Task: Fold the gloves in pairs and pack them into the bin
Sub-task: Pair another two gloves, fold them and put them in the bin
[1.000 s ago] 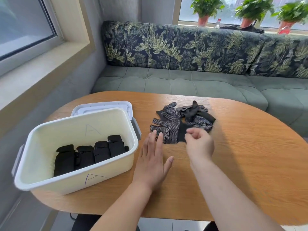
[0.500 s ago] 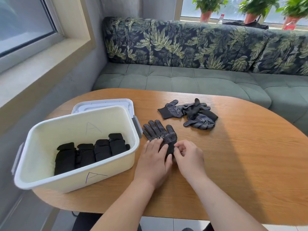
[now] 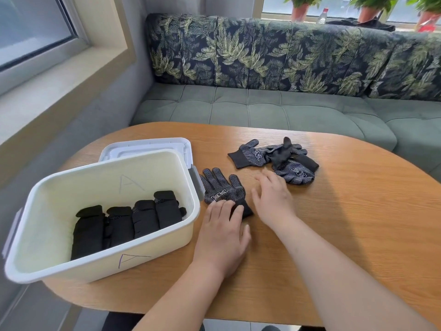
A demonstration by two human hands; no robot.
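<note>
One black dotted glove (image 3: 223,188) lies flat on the wooden table (image 3: 358,211), fingers pointing away, just right of the bin. My left hand (image 3: 223,237) lies flat with its fingertips pressing on the glove's cuff. My right hand (image 3: 273,198), blurred, hovers with fingers spread between that glove and a loose pile of gloves (image 3: 278,158) farther back; it holds nothing. The cream plastic bin (image 3: 95,266) at the left contains several folded black glove bundles (image 3: 128,222) in a row.
The bin's white lid (image 3: 148,148) lies behind the bin. A green sofa (image 3: 262,108) with a leaf-patterned backrest runs behind the table. A window sill and wall are at the left. Potted plants stand on the far sill.
The single glove was pulled from the pile toward me and laid flat. My right hand has let go of its cuff and moved up toward the pile; my left hand stays on the cuff.
</note>
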